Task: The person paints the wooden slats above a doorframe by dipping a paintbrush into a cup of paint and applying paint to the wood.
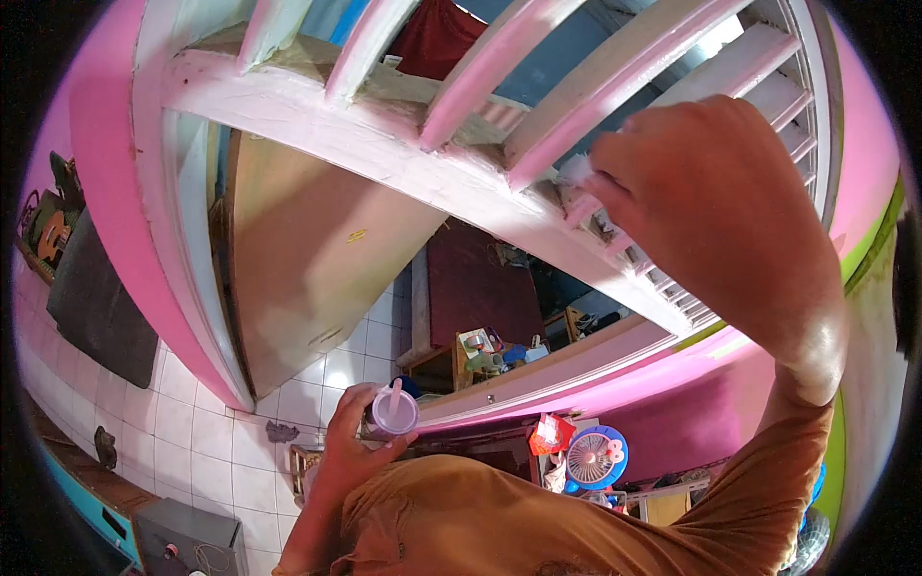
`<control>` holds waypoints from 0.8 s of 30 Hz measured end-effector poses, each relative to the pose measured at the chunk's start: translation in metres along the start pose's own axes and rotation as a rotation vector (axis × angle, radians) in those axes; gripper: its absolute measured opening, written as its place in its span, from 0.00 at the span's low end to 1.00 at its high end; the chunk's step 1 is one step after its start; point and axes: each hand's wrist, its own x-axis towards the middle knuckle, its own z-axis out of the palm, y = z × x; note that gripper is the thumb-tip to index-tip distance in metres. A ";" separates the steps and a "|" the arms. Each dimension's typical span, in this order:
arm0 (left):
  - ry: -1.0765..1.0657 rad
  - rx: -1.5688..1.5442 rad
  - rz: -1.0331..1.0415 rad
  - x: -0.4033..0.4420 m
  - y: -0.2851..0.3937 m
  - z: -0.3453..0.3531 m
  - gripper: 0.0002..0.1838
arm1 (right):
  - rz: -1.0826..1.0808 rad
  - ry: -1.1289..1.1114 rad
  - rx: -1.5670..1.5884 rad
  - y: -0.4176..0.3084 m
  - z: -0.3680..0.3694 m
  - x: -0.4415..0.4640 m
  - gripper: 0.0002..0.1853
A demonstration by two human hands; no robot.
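My left hand (348,432) is low in front of my body, its fingers wrapped round a small spray bottle or cup with a pale purple round top (395,412). A narrow pale piece sticks up from that top; its exact kind is unclear. My right hand (715,187) is raised and closed at the slatted wooden vent (413,130) above the doorway. A bit of white cloth or tissue (574,171) shows at its fingertips, against the slats. Most of what it grips is hidden behind the fist. The slats are painted pink and white, with dirt along their lower ledge.
A wooden door (307,240) stands ajar below the vent. Beyond it is a dark red table (480,283) with small items nearby. A blue fan (596,457) stands low on the right. White floor tiles (211,432) and a dark grey padded piece (104,298) lie on the left.
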 end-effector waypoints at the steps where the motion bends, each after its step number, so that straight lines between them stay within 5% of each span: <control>1: 0.003 -0.011 -0.014 0.000 0.001 0.001 0.36 | -0.005 0.018 0.169 0.014 0.004 -0.005 0.06; 8: 0.020 -0.027 -0.024 -0.003 -0.003 0.002 0.36 | -0.041 0.055 0.229 0.012 0.011 -0.002 0.07; 12: 0.004 -0.007 -0.016 -0.003 -0.002 0.000 0.37 | -0.045 -0.105 0.249 0.023 -0.007 0.000 0.08; 16: 0.009 0.006 -0.024 -0.003 -0.001 0.001 0.37 | -0.097 0.131 0.248 0.030 -0.002 -0.003 0.08; 24: -0.032 0.034 -0.004 -0.001 0.004 -0.002 0.38 | -0.047 0.054 0.159 0.036 0.003 -0.006 0.06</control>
